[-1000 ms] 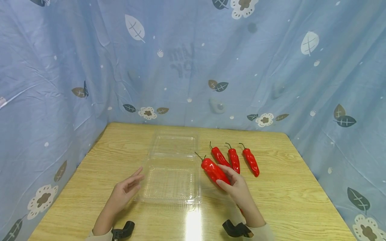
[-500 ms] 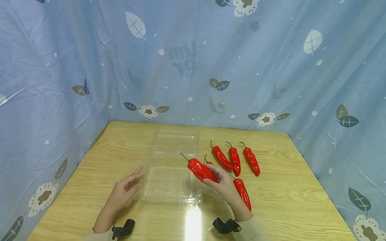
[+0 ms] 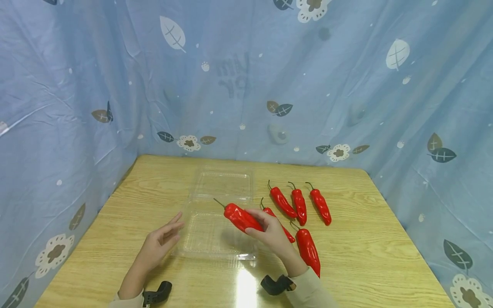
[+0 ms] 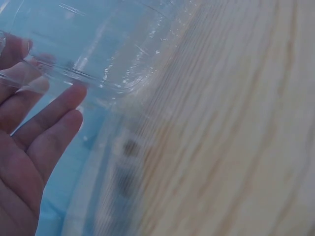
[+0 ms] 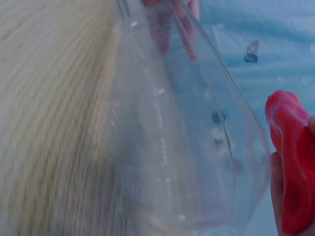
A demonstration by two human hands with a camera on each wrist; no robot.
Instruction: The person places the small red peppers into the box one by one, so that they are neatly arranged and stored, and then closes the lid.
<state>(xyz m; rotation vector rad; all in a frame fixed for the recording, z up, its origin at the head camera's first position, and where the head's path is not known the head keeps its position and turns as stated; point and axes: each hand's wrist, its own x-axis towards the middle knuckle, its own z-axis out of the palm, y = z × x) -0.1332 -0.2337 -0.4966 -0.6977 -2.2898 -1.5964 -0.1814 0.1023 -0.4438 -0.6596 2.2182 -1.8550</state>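
Note:
My right hand (image 3: 271, 233) grips a red chili pepper (image 3: 240, 217) by its thick body, above the right part of a clear plastic clamshell box (image 3: 209, 255). Its green stem points up and left. In the right wrist view the same pepper (image 5: 293, 162) shows between thumb and fingers, beside the box's transparent wall (image 5: 172, 147). At the box's left side my left hand (image 3: 159, 246) has its fingers relaxed and extended. In the left wrist view that hand (image 4: 39, 137) has its fingertips at the box rim (image 4: 93, 78); whether they touch it I cannot tell.
The box's lid (image 3: 223, 184) lies folded back toward the curtain (image 3: 246, 85). Right of the box lie several more peppers: three at the back, including one pepper (image 3: 321, 207), one partly behind my right hand, and one pepper (image 3: 308, 250) near my right forearm. All rest on the wooden table (image 3: 369, 256).
My right hand has carried the pepper left, from beside the other peppers to over the box. Two peppers on the table have come more into view behind it. My left hand has stayed put.

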